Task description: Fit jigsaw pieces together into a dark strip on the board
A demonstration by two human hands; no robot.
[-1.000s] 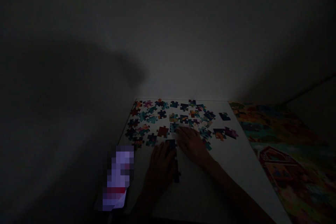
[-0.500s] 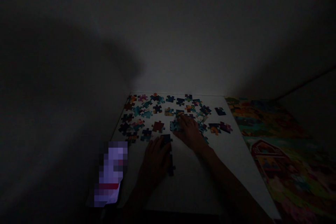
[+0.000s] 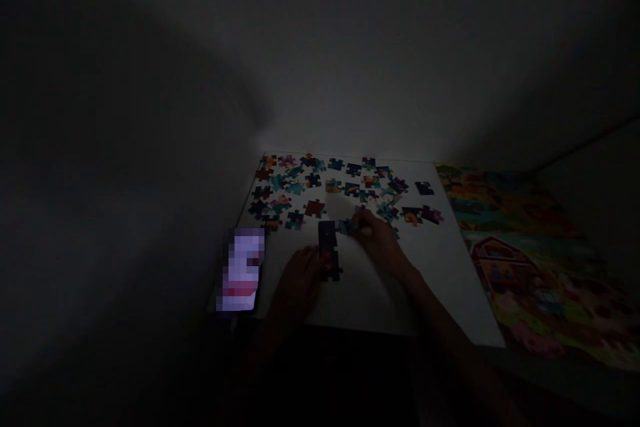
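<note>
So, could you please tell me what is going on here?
In dim light, a person is handling jigsaw pieces on a white tabletop. The right hand holds a teal piece just right of a dark strip of joined pieces. The left hand is at the strip's left edge. Many loose pieces lie scattered farther back.

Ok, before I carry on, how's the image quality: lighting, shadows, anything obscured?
Head view: very dim throughout, with the left hand barely standing out; head view: broad, soft-edged shadow on the wall at left; head view: coarse pixel blocks hide the lit phone screen; head view: fine detail on the jigsaw pieces unreadable.
</note>
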